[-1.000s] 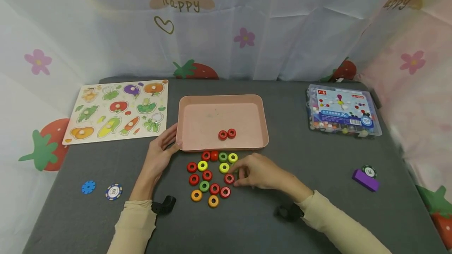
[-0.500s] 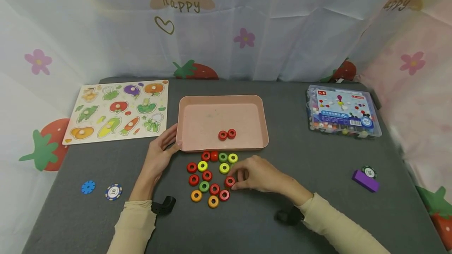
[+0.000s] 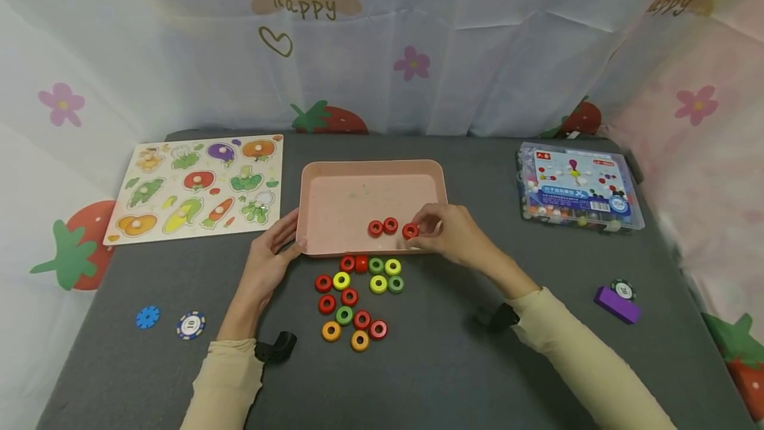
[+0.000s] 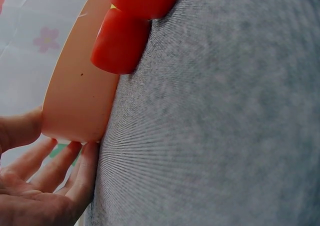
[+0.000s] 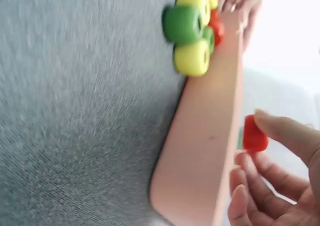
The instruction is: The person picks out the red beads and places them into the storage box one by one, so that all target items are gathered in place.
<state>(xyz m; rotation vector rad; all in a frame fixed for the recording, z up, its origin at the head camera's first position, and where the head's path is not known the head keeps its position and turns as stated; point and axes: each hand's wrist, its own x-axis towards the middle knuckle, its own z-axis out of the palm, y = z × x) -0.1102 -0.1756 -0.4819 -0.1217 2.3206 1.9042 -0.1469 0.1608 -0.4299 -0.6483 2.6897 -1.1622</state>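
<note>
My left hand [image 3: 271, 261] holds the left end of the pink tray [image 3: 370, 166], thumb at the rim and fingers against the outer wall in the left wrist view. Over the tray's near right part, my right hand [image 3: 450, 234] pinches a red bead [image 3: 410, 231] between thumb and fingers; in the right wrist view this bead [image 5: 255, 134] shows above the rim. Two red beads [image 3: 375, 229] sit just left of it in the tray. In front of the tray, several loose beads lie on the grey cloth, among them red [image 3: 378, 330], green [image 3: 396, 285], yellow [image 3: 379, 285] and orange [image 3: 331, 331].
A vegetable puzzle board [image 3: 197, 191] lies left of the tray. A clear box of small coloured parts [image 3: 579, 188] stands at the back right. At far right is a purple block [image 3: 617, 304] beside a chip [image 3: 623, 289]; blue [image 3: 148, 317] and white-blue chips [image 3: 191, 325] lie at left.
My right hand has lifted a red bead from the right side of the group and carried it up over the tray, uncovering a green bead. The left hand keeps its place at the tray.
</note>
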